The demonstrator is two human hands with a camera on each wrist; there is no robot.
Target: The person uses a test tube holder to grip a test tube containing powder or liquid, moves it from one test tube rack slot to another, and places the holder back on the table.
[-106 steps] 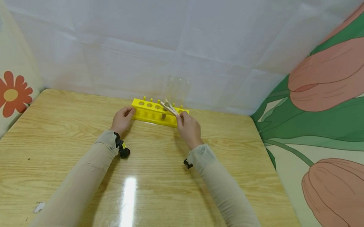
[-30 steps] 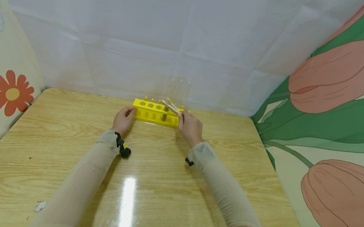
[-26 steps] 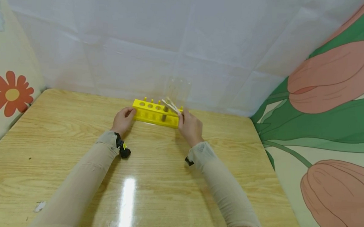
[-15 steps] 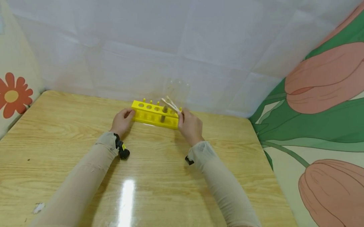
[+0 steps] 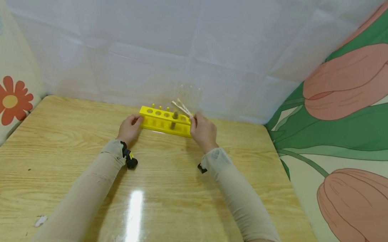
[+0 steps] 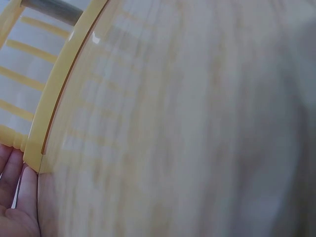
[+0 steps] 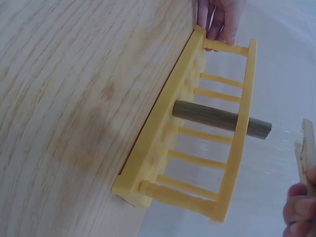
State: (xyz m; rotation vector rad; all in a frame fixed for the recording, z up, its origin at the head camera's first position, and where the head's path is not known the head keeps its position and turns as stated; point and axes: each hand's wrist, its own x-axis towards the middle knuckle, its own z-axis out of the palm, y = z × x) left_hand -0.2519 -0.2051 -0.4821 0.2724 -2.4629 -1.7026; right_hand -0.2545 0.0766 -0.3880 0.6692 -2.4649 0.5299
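A yellow test tube rack (image 5: 163, 124) stands on the table near the back wall. One tube in it shows a grey-brown filling (image 7: 212, 116) that reaches past the top rail. My left hand (image 5: 128, 128) grips the rack's left end, fingers around the end post in the right wrist view. Above the rack's right part, my right hand (image 5: 205, 131) pinches a wooden test tube clamp (image 5: 183, 108). The clamp's jaws are spread apart, close to the filled tube's upper part in the head view. My right hand hides the rack's right end there.
Several clear test tubes (image 5: 190, 96) stand upside down along the rack's back. A white cloth wall (image 5: 118, 72) rises right behind the table (image 5: 166, 187). Printed flower cloths hang at both sides. A small white patch (image 5: 41, 221) marks the front left.
Over the last seconds my right hand has lifted slightly and the clamp with it, so more of the filled tube shows below it. My left hand keeps its place on the rack.
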